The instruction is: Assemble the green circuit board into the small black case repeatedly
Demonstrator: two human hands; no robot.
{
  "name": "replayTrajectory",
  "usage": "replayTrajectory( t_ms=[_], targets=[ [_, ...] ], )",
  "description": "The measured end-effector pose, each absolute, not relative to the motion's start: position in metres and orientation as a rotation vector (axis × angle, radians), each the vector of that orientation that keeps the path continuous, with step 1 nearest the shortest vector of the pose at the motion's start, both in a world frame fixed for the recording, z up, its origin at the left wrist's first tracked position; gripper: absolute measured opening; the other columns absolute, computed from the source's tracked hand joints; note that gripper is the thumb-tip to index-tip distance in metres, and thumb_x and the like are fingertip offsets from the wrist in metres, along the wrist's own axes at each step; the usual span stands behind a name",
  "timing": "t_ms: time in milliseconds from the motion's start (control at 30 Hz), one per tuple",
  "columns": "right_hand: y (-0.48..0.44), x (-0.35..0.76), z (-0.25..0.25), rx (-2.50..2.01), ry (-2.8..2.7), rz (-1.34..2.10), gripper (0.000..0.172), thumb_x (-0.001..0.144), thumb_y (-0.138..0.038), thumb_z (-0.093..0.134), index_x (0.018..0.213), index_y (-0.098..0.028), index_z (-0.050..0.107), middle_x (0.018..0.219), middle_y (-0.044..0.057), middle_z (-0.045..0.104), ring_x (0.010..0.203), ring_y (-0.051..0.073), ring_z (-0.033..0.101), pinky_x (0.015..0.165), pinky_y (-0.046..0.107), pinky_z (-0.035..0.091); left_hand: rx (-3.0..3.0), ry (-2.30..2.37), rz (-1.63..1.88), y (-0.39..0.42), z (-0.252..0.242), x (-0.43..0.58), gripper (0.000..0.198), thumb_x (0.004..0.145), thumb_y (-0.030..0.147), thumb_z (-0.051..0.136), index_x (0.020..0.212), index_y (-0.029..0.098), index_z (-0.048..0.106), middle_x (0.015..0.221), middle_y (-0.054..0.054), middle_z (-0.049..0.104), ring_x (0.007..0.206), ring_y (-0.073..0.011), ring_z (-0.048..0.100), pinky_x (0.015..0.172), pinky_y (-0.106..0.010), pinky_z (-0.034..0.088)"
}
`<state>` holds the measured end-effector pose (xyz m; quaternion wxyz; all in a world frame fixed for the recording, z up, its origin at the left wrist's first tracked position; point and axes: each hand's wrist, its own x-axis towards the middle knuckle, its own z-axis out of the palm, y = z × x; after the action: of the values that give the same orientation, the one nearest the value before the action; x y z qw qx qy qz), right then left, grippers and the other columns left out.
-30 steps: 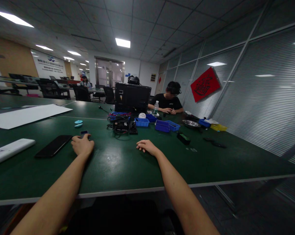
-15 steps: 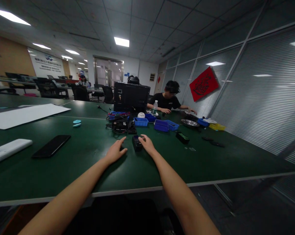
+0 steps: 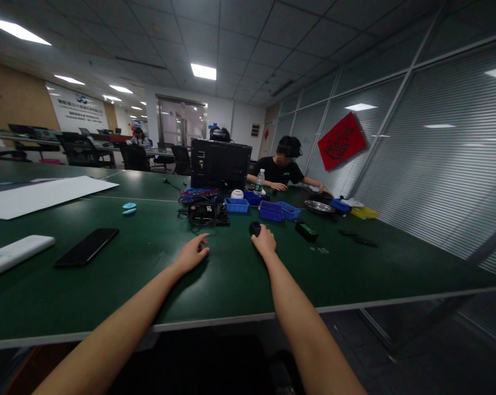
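Note:
My right hand (image 3: 266, 241) is closed around a small dark box-shaped device (image 3: 255, 228), low over or on the green table; I cannot tell which. Part of the device is covered by the fingers. On the left, my left hand (image 3: 193, 254) rests on the tabletop, fingers apart and holding nothing. Beyond the hands stands a black electronic unit with cables (image 3: 203, 214). To the right of my right hand lies a black box with a green top (image 3: 306, 231).
Blue bins (image 3: 236, 205), a white ball (image 3: 237, 193) and a monitor (image 3: 221, 163) stand farther back. A metal dish (image 3: 319, 207) sits at the right, near another person (image 3: 278, 167). A black tablet-like slab (image 3: 87, 247) and a white bar (image 3: 17, 256) lie at the left.
My right hand has moved the dark device to the right, away from my left hand, and turned it. The left hand has stayed nearly in place. The other person's arm shifted slightly.

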<state>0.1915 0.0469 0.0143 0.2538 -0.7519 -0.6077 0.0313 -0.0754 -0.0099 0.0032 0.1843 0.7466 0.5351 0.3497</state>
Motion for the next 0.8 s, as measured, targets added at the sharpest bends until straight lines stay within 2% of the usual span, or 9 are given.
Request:
replayTrajectory(
  t_ms=[167, 533, 700, 800],
  targets=[
    [0.056, 0.222, 0.008, -2.105, -1.48, 0.026, 0.056, 0.073, -0.033, 0.052, 0.123, -0.013, 0.037, 0.11, 0.018, 0.05, 0.102, 0.029, 0.046, 0.082, 0.038, 0.036, 2.118, 1.505, 0.961, -0.011, 0.004, -0.075, 0.051, 0.072, 0.029, 0.048, 0.121, 0.018, 0.044, 0.097, -0.004, 0.059, 0.074, -0.0129, 0.057, 0.073, -0.026, 0.045],
    [0.053, 0.217, 0.01, -2.077, -1.428, 0.029, 0.052, 0.076, -0.033, 0.048, 0.124, -0.015, 0.038, 0.111, 0.017, 0.049, 0.103, 0.028, 0.044, 0.082, 0.038, 0.034, 2.111, 1.508, 0.919, -0.01, 0.004, -0.075, 0.052, 0.072, 0.029, 0.048, 0.123, 0.019, 0.043, 0.097, -0.004, 0.059, 0.078, -0.0149, 0.056, 0.076, -0.029, 0.044],
    [0.044, 0.21, 0.026, -1.79, -1.252, -0.212, 0.054, 0.081, -0.037, 0.039, 0.128, -0.013, 0.032, 0.118, 0.016, 0.045, 0.109, 0.028, 0.039, 0.088, 0.037, 0.032, 2.122, 1.51, 0.933, -0.01, 0.003, -0.075, 0.051, 0.071, 0.029, 0.049, 0.122, 0.019, 0.044, 0.096, -0.004, 0.06, 0.077, -0.0145, 0.056, 0.075, -0.028, 0.044],
    [0.046, 0.201, 0.028, -1.573, -1.312, -0.026, 0.05, 0.082, -0.04, 0.036, 0.123, -0.012, 0.039, 0.117, 0.015, 0.047, 0.105, 0.025, 0.045, 0.085, 0.034, 0.037, 2.135, 1.503, 0.945, -0.009, 0.002, -0.075, 0.051, 0.072, 0.029, 0.049, 0.121, 0.019, 0.044, 0.095, -0.004, 0.06, 0.077, -0.014, 0.057, 0.074, -0.027, 0.044]
  ],
)
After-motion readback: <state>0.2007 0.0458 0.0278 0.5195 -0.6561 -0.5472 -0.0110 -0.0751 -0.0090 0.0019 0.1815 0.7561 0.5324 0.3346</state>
